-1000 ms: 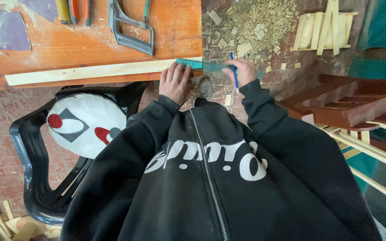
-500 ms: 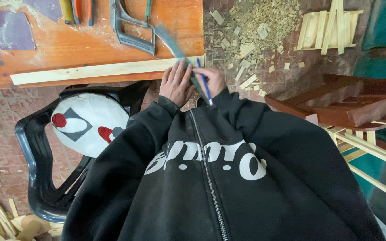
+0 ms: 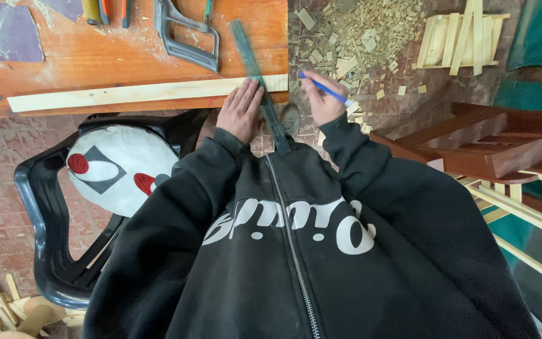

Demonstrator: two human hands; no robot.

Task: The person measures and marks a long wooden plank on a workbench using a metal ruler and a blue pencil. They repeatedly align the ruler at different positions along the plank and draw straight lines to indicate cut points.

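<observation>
A: Left hand [image 3: 241, 115]?
B: Flat, palm down, fingers spread, gripping nothing, pressing the green ruler [image 3: 255, 69] that lies across the wood strip [image 3: 127, 95] at the bench [image 3: 95, 59] edge.
A: Right hand [image 3: 322, 100]?
B: Raised just right of the ruler, fingers pinched on a blue pen [image 3: 325, 89].

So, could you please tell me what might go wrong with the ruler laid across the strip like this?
1. The green ruler crosses the wooden strip at a slant and sticks out past the bench edge; only the left hand presses near it, so it may pivot.
2. The strip looks unclamped near the orange bench edge and could slide.
3. The right hand holds the blue pen off the wood, so a mark could land askew.
</observation>
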